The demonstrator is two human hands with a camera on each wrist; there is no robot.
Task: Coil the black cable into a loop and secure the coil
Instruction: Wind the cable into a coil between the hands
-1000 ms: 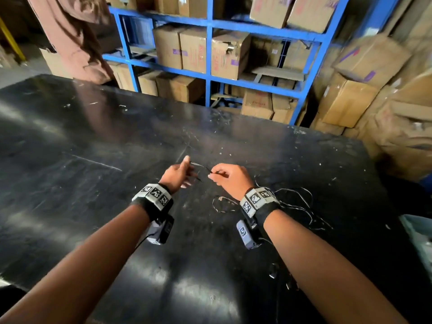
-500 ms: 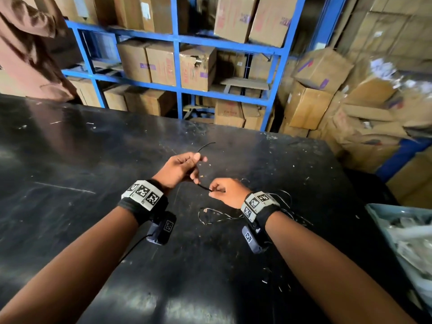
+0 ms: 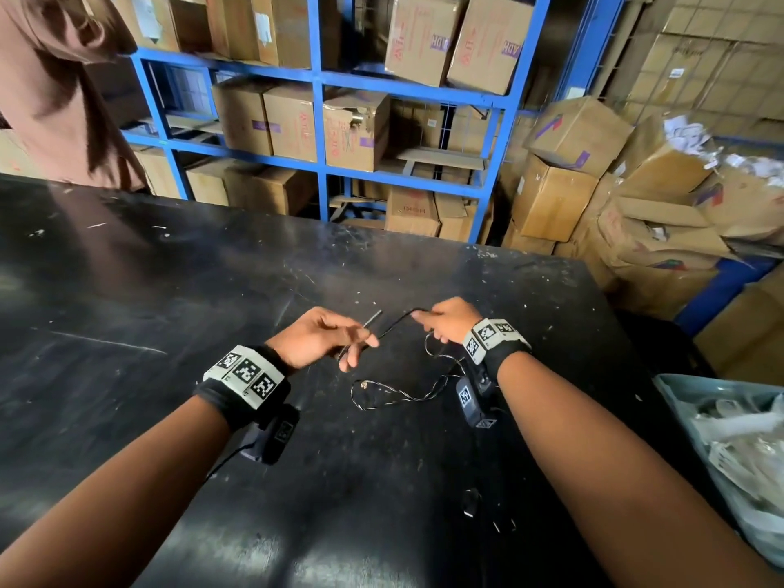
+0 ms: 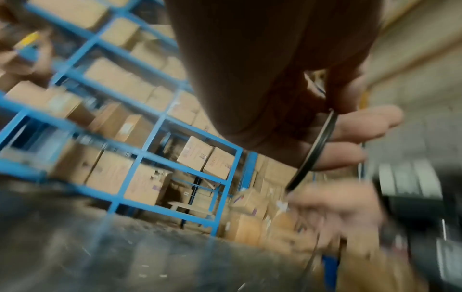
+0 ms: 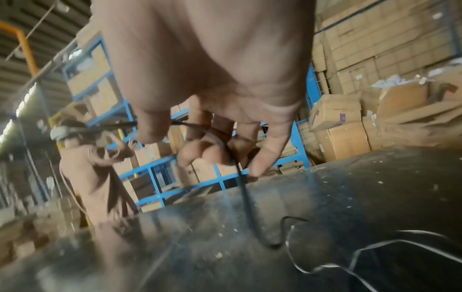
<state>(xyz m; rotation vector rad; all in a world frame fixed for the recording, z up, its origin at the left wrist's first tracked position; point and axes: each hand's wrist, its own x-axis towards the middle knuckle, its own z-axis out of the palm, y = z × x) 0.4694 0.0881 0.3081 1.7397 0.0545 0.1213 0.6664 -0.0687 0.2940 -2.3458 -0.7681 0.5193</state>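
Observation:
A thin black cable (image 3: pixel 396 321) spans between my two hands above the black table (image 3: pixel 148 341). My left hand (image 3: pixel 358 345) pinches it near one end, and a short stub pokes out past the fingers. In the left wrist view the cable (image 4: pixel 317 146) lies across the fingers under the thumb. My right hand (image 3: pixel 426 322) holds the cable farther along. The right wrist view shows the cable (image 5: pixel 236 164) running between thumb and curled fingers, then dropping to the table. The loose remainder (image 3: pixel 403 392) lies in wavy bends under the right wrist.
Blue shelving (image 3: pixel 318 133) with cardboard boxes stands behind the table, and more boxes (image 3: pixel 594 171) are piled at the right. A person in brown clothing (image 3: pixel 55 99) stands at the far left edge. A bin of plastic bags (image 3: pixel 695 401) sits at the right. Small bits (image 3: pixel 471 507) lie near me.
My hands have drawn apart: the right hand moved right and away, and a longer span of cable now runs between them. The left hand's fingers have loosened but still pinch the end.

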